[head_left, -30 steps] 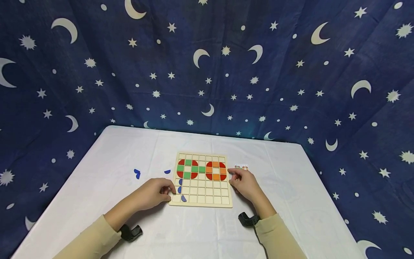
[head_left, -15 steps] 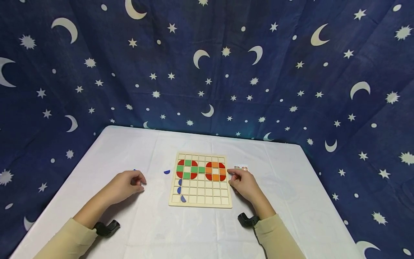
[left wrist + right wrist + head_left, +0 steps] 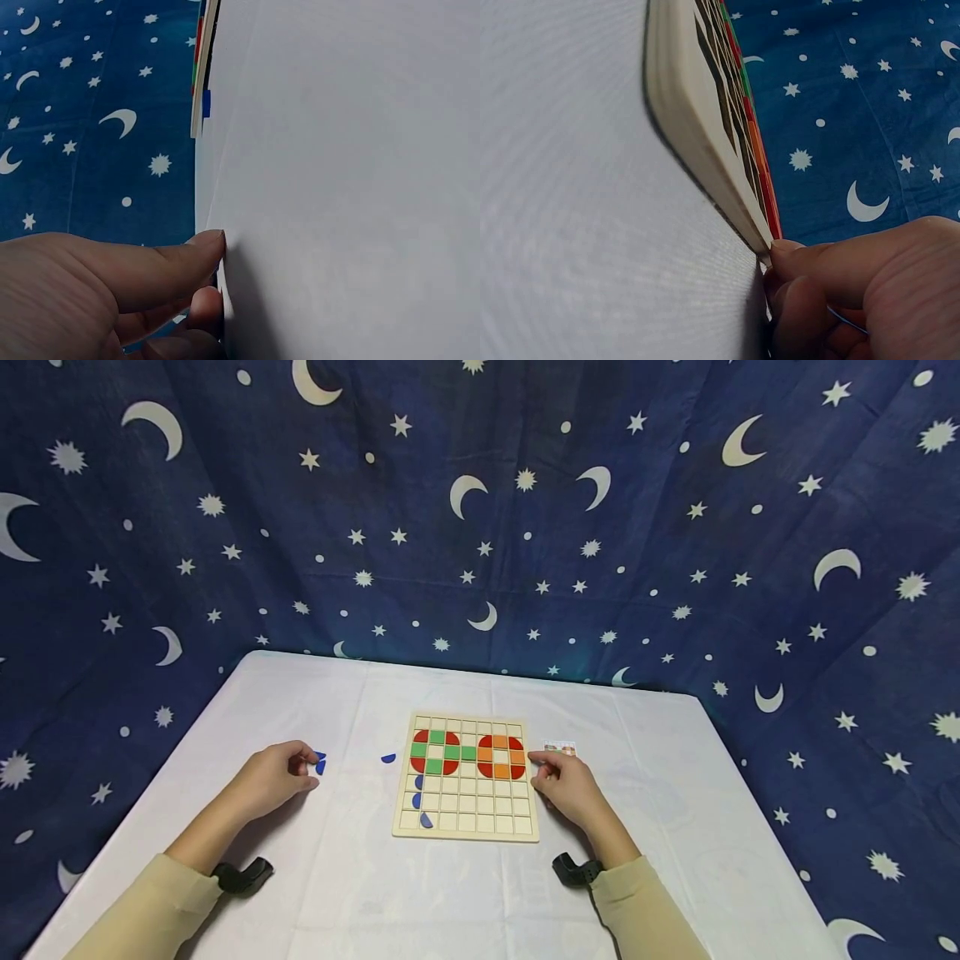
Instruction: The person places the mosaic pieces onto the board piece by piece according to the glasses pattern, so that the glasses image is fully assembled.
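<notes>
My left hand (image 3: 279,777) hovers low over the table left of the board, its fingertips right at two blue half-round pieces (image 3: 320,767) that lie close together. In the left wrist view the thumb (image 3: 180,262) and fingers are bent with a gap behind them, and those pieces are hidden. My right hand (image 3: 566,783) touches the right edge of the wooden grid board (image 3: 483,803) with index finger and thumb. Red, green and orange pieces form two ring shapes on the board. Blue half-round pieces (image 3: 417,800) lie along its left columns, the lowest one askew.
Another blue half-round piece (image 3: 387,758) lies between my left hand and the board. A small printed card (image 3: 559,747) is just beyond my right hand. Both sit on the white tablecloth (image 3: 420,902), with a blue star-and-moon curtain (image 3: 420,593) behind the table.
My left hand has moved from the board's left edge out to the left, then slightly further to the blue pieces there. My right hand has stayed at the board's edge.
</notes>
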The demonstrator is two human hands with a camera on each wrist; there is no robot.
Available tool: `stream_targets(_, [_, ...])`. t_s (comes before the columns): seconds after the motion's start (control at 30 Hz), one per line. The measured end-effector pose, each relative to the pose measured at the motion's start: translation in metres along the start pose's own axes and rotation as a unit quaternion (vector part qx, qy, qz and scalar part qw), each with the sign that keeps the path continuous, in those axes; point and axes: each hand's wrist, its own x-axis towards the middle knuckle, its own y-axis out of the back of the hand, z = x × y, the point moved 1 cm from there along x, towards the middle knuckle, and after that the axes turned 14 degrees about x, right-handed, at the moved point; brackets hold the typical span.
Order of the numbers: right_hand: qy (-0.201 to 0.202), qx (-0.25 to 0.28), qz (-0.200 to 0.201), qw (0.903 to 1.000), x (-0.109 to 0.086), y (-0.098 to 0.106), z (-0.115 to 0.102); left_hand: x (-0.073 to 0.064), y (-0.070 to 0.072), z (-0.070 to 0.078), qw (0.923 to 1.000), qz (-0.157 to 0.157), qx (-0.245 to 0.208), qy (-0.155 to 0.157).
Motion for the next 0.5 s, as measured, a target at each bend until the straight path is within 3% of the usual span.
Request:
stream_targets(0.23, [0.002,-0.003,0.002,1.0000,0.000,0.000,0.001,0.007,-0.005,0.009,0.9996,-0.002,0.012,-0.024])
stream_targets(0.4, [0.004,0.001,0.002,1.0000,0.000,0.001,0.000,0.005,-0.006,0.015,0.9987,-0.025,0.006,-0.045])
stream_targets(0.5, [0.003,0.000,0.001,1.0000,0.000,0.001,-0.001,0.000,-0.005,0.017,0.9990,-0.025,0.011,-0.037])
